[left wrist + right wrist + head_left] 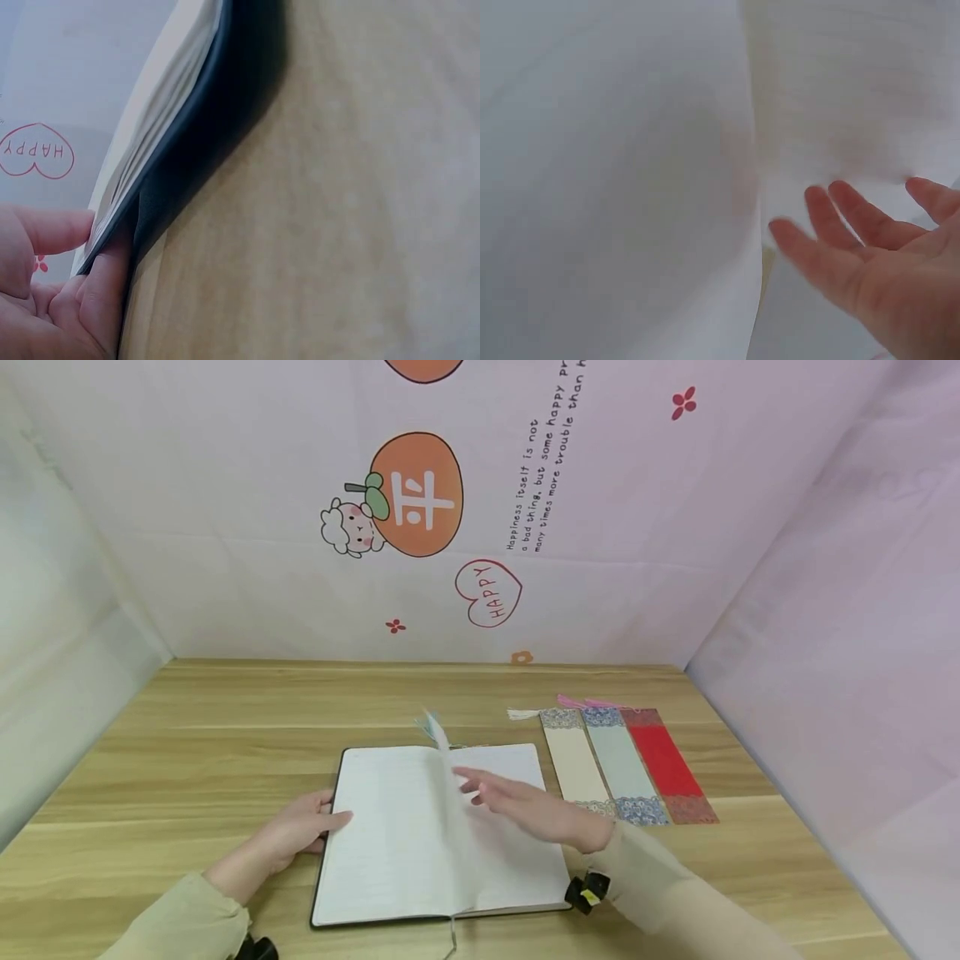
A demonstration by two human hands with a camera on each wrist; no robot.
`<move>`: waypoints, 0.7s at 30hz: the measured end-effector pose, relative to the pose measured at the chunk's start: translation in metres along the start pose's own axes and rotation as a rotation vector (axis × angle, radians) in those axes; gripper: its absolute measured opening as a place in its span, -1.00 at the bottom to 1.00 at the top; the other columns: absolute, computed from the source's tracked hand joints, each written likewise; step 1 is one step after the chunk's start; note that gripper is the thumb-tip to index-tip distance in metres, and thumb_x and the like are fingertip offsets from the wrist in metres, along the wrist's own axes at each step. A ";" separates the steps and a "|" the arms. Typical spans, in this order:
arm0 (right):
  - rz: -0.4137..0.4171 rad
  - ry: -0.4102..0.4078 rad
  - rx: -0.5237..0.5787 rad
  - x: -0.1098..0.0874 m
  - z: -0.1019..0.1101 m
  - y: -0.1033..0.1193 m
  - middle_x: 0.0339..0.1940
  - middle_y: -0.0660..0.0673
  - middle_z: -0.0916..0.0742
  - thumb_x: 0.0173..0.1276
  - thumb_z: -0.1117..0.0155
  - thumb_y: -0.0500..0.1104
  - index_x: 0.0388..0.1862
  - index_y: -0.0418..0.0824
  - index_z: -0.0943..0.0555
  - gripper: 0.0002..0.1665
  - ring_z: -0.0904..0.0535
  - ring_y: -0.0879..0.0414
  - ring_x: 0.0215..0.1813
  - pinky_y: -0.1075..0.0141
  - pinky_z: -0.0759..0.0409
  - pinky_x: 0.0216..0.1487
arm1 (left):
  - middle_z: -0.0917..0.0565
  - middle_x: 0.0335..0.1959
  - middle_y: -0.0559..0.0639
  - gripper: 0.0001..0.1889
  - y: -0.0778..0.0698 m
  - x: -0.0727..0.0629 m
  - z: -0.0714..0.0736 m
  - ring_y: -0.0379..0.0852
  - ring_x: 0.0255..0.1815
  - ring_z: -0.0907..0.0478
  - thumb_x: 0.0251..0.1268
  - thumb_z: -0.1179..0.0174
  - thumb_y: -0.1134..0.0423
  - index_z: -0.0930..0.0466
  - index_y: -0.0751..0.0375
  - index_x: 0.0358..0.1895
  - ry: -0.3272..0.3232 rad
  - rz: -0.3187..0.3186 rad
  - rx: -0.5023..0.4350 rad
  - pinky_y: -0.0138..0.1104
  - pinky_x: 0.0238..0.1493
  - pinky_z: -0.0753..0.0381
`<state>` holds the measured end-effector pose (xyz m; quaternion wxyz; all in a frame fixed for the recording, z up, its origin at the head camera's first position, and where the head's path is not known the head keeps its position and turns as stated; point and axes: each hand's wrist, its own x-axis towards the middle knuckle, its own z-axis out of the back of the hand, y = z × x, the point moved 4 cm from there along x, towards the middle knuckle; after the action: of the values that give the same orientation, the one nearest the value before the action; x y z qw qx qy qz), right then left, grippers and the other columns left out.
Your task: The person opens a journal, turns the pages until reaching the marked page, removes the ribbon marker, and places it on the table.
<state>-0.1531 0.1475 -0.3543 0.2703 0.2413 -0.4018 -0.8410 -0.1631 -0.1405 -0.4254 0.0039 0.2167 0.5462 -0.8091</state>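
An open notebook (390, 835) with a dark cover lies on the wooden table. One of its pages (456, 827) stands nearly upright at the middle, blurred. My left hand (296, 831) grips the notebook's left edge, thumb on the pages and fingers under the cover, as the left wrist view also shows. Over the right-hand pages is my right hand (517, 806); its fingers (825, 255) are spread and loosely extended beside the raised page, holding nothing. Light blue tassel threads (429, 727) show at the notebook's top, and a thin ribbon (453, 935) hangs out at the bottom.
Right of the notebook lie three bookmarks side by side: a cream one (573, 760), a pale blue-green one (622, 760) and a red one (667, 760). Their tassels point away from me. A printed white cloth (600, 593) walls in the table's (247, 718) back and sides.
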 end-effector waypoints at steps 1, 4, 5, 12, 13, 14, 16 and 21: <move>0.023 0.019 -0.050 0.002 -0.006 0.003 0.43 -0.15 -0.35 0.56 0.36 0.15 0.52 0.02 -0.06 -0.38 -0.29 -0.08 0.40 -0.01 -0.26 0.36 | -0.64 -0.23 0.02 -0.54 0.001 0.000 0.000 -0.18 -0.33 -0.57 0.40 -0.04 0.26 -0.28 0.51 0.23 0.002 0.003 -0.006 -0.28 -0.27 -0.59; 0.075 0.060 -0.200 0.007 -0.020 0.010 0.47 -0.05 -0.31 0.58 0.30 0.06 0.52 -0.01 -0.09 -0.42 -0.19 -0.01 0.47 0.05 -0.15 0.43 | -0.63 -0.21 0.06 -0.55 0.002 0.002 0.001 -0.17 -0.30 -0.57 0.45 0.03 0.22 -0.28 0.51 0.23 0.008 0.013 -0.017 -0.27 -0.25 -0.60; 0.088 0.072 -0.234 0.009 -0.025 0.011 0.47 -0.05 -0.30 0.58 0.28 0.04 0.51 -0.02 -0.10 -0.42 -0.17 0.01 0.48 0.08 -0.12 0.45 | -0.62 -0.21 0.07 -0.55 0.003 0.003 0.001 -0.16 -0.29 -0.56 0.46 0.05 0.22 -0.28 0.51 0.23 0.008 0.017 -0.021 -0.27 -0.25 -0.60; 0.018 0.134 -0.406 0.017 -0.044 0.015 0.48 -0.13 -0.27 0.52 0.17 0.15 0.48 0.04 -0.19 -0.40 -0.11 -0.04 0.50 0.06 -0.09 0.46 | -0.62 -0.34 -0.01 -0.56 0.004 0.003 0.002 -0.18 -0.36 -0.55 0.51 0.18 0.21 -0.29 0.49 0.24 -0.001 0.039 -0.067 -0.32 -0.36 -0.57; 0.000 0.143 -0.429 0.017 -0.046 0.016 0.49 -0.14 -0.26 0.50 0.16 0.18 0.47 0.07 -0.21 -0.39 -0.10 -0.07 0.50 0.02 -0.09 0.45 | -0.62 -0.34 -0.01 -0.56 0.004 0.003 0.002 -0.18 -0.36 -0.55 0.52 0.20 0.20 -0.28 0.49 0.25 -0.001 0.036 -0.075 -0.33 -0.36 -0.57; -0.017 0.153 -0.451 0.018 -0.048 0.017 0.50 -0.15 -0.23 0.49 0.15 0.21 0.46 0.10 -0.23 -0.39 -0.09 -0.10 0.50 -0.03 -0.10 0.44 | -0.61 -0.33 0.00 -0.55 0.004 0.002 0.002 -0.18 -0.36 -0.55 0.53 0.23 0.19 -0.28 0.49 0.26 -0.001 0.034 -0.080 -0.33 -0.35 -0.57; -0.037 0.167 -0.501 0.019 -0.051 0.018 0.51 -0.16 -0.20 0.46 0.12 0.24 0.43 0.13 -0.26 -0.39 -0.07 -0.16 0.50 -0.13 -0.12 0.40 | -0.60 -0.29 0.02 -0.52 0.004 0.002 0.002 -0.18 -0.34 -0.55 0.55 0.30 0.14 -0.27 0.50 0.25 -0.007 0.032 -0.097 -0.32 -0.33 -0.58; -0.054 0.182 -0.622 0.020 -0.059 0.021 0.52 -0.17 -0.17 0.38 -0.04 0.24 0.39 0.20 -0.33 -0.39 -0.08 -0.28 0.48 -0.31 -0.16 0.28 | -0.62 -0.27 0.01 -0.46 0.005 0.002 0.002 -0.18 -0.35 -0.59 0.53 0.27 0.00 -0.33 0.50 0.15 -0.018 0.041 -0.128 -0.30 -0.32 -0.62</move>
<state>-0.1258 0.0912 -0.3737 0.3434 0.2318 -0.0934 -0.9053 -0.1644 -0.1441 -0.4294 0.0395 0.2198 0.5923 -0.7741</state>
